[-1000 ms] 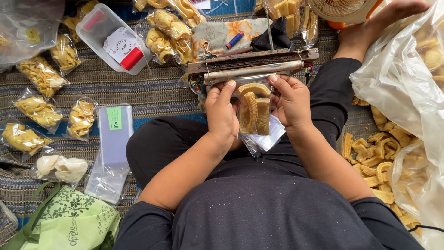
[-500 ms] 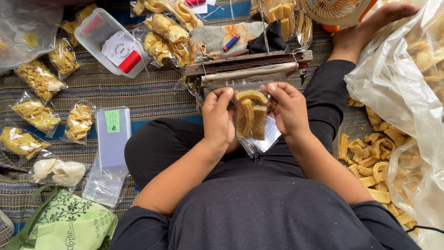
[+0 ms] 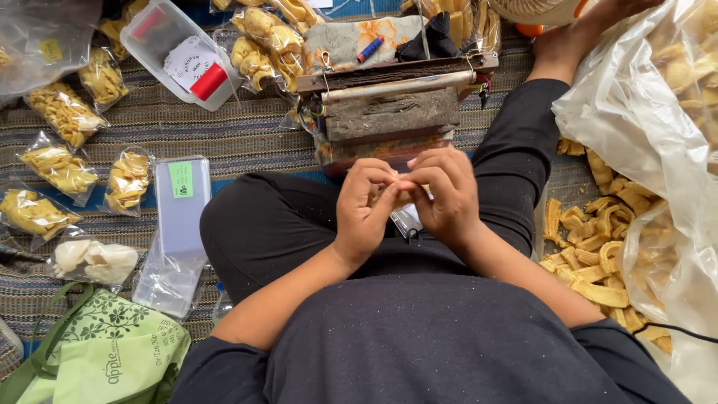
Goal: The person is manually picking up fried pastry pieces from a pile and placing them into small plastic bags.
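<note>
Head view: you sit cross-legged on a striped mat [image 3: 247, 135], both hands together over your lap.

Left hand [image 3: 365, 213]: grip narrow, fingertips pinched on the top of a small clear bag [image 3: 407, 221]. Right hand [image 3: 445, 196]: same, grip pinched on the bag from the other side, fingertips of both hands touching. The bag is mostly hidden behind the fingers; only a clear corner shows below them, over your right thigh. Can't tell what's inside it.

Just beyond the hands: a worn sealer [image 3: 393, 112] with a metal bar across its top, sitting on the mat between your knees.

On your left: a stack of empty clear bags [image 3: 179, 217] with a green label, beside your left knee. Further left, filled snack bags [image 3: 63, 168] lie scattered on the mat, well apart from the hands. A clear box [image 3: 168, 52] with a red spool on it sits at top left. A green tote [image 3: 105, 355] lies at bottom left.

On your right: loose yellow snacks [image 3: 591, 247] piled just beside your right leg, spilling from a big plastic sack [image 3: 643, 120]. Your foot [image 3: 568, 41] is near the top right.
</note>
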